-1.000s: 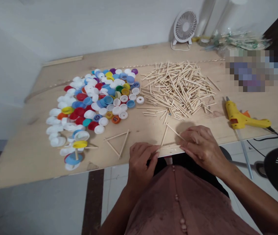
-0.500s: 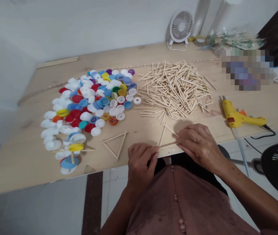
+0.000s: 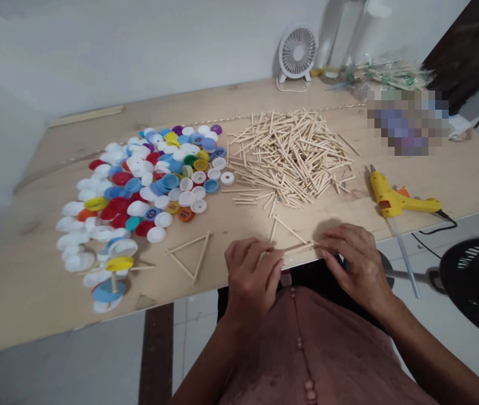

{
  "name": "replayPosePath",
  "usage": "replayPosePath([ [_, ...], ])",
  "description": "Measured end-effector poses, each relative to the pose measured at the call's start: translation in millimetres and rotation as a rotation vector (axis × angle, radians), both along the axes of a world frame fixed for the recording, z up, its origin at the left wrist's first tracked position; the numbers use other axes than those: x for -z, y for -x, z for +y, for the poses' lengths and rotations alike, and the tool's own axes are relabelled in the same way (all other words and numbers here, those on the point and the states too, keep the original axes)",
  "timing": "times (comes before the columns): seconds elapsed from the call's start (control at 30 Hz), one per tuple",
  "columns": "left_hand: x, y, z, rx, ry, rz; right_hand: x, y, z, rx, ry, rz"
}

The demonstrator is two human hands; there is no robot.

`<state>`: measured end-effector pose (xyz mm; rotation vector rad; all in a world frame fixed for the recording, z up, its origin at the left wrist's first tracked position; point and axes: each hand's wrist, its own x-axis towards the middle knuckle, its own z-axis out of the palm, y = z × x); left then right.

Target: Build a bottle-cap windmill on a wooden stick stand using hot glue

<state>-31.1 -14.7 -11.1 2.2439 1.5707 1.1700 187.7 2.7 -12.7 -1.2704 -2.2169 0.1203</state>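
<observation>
Two-handed, at front edge of worktop [image 3: 239, 225], works on stick triangle [image 3: 292, 229]. With left hand [image 3: 250, 278], narrow, holds its left corner; with right hand [image 3: 355, 267], touches right corner, cannot tell if gripping. Behind, has stick pile [image 3: 294, 157]; towards right corner, glue gun [image 3: 400, 197].

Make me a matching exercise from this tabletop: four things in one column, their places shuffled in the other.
1. Glue gun
2. Small fan
3. Pile of loose sticks
4. Untouched stick triangle

A. Between the bottle caps and the glue gun
B. Upright at the back, near the wall
C. Just left of the left hand
D. At the right, close to the front edge of the table

Pairs: 1-D, 2-B, 3-A, 4-C
</observation>
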Motion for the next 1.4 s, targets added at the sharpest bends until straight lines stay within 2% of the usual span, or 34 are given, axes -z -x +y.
replayPosePath([
  [0.2, 0.2, -10.0, 3.5, 0.028, 0.009, 0.045, -1.2, 12.4, 1.8, 0.027, -0.007, 0.013],
  [0.33, 0.6, -12.8, 5.3, 0.030, 0.015, 0.068, -8.1, 14.6, 15.1, -0.015, 0.067, 0.021],
  [0.67, -2.9, -18.7, 10.5, 0.014, 0.102, 0.154, -25.5, 32.5, 56.6, -0.087, 0.295, -0.305],
  [0.93, -1.6, -19.3, 14.9, 0.014, 0.097, 0.162, -33.1, 38.5, 69.0, -0.083, 0.421, -0.383],
  [1.4, 0.5, -17.4, 14.7, 0.021, 0.076, 0.152, -30.8, 36.1, 73.2, -0.122, 0.409, -0.354],
])
